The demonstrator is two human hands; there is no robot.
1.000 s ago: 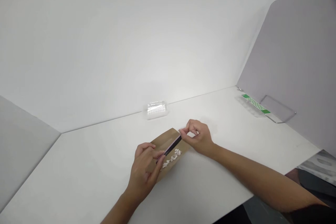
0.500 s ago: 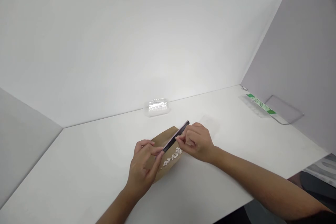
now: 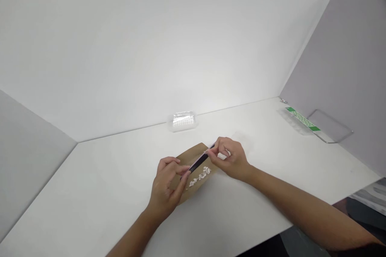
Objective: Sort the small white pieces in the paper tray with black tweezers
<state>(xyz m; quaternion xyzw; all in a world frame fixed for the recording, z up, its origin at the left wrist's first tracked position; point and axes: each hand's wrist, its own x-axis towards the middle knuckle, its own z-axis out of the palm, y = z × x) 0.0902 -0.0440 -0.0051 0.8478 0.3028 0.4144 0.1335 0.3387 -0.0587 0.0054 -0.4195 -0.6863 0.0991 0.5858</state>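
Observation:
A thin, dark strip with a pale edge slants over a brown tray or sheet. Its lower end is pinched between the thumb and fingers of my left hand. My right hand is closed in a pinch at the strip's upper part. A tiny pale bit shows by its fingertips, too small to name, and the fingers cover part of the strip. Small white pieces lie in a loose row on the brown surface, just below the strip.
A clear plastic box stands against the back wall. At the right lie a clear packet with a green printed band and a thin wire frame beside the grey side panel. Something translucent lies behind my right hand.
My right hand has slid up along the strip towards its far end. My left hand keeps its hold on the lower end. The whole view has shifted slightly.

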